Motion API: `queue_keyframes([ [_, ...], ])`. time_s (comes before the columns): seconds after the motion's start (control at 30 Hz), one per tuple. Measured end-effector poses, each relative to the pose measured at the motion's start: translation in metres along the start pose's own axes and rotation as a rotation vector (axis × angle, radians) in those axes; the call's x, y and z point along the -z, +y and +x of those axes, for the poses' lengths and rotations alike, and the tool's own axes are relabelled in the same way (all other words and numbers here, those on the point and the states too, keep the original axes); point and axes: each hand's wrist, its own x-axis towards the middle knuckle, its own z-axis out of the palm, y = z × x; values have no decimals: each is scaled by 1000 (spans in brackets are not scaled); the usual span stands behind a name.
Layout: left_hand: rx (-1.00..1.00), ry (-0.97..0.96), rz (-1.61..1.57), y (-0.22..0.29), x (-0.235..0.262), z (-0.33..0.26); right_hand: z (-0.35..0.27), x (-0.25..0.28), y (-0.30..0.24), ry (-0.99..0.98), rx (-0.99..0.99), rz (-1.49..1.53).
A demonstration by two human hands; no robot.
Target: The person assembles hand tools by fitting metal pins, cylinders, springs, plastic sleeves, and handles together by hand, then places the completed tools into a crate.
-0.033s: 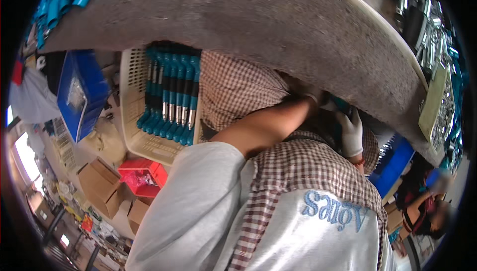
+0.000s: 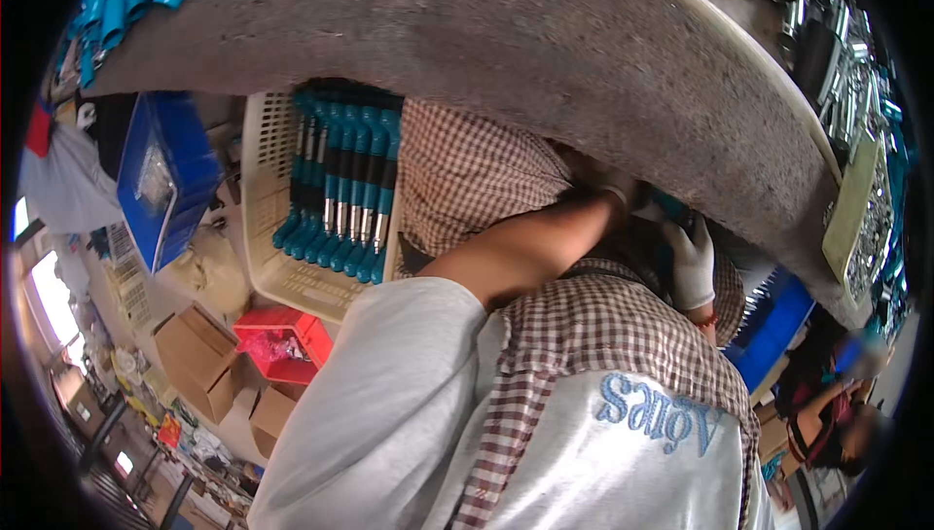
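My left forearm crosses in front of my checked apron, and my left hand point(image 2: 620, 186) is in shadow by the near edge of the grey worktop point(image 2: 389, 24), its fingers hidden. Close to it on the right, my right hand point(image 2: 694, 265), in a white glove, is closed around a teal and dark handled piece point(image 2: 669, 205), only partly visible. A cream plastic basket point(image 2: 256, 170) stands left of my lap. In it, several teal tools point(image 2: 336, 185) with black and silver middle sections lie side by side in a row.
Teal tubes point(image 2: 115, 5) lie at the worktop's far left; metal tubes point(image 2: 822, 44) and a tray of small metal parts point(image 2: 856, 229) lie at right. Blue bins point(image 2: 165, 180), a red bin point(image 2: 311, 340) and cardboard boxes point(image 2: 195, 360) stand around me. Another person point(image 2: 827, 413) is at right.
The whole view has shifted slightly, so the basket and bins sit a little further right. Both hands keep nearly the same position beside the worktop edge.
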Motion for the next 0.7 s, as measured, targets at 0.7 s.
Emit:
queue_keyframes([
  [0.7,-412,-73,733,-8,-82,-63,58,-39,69,-250,419,-468],
])
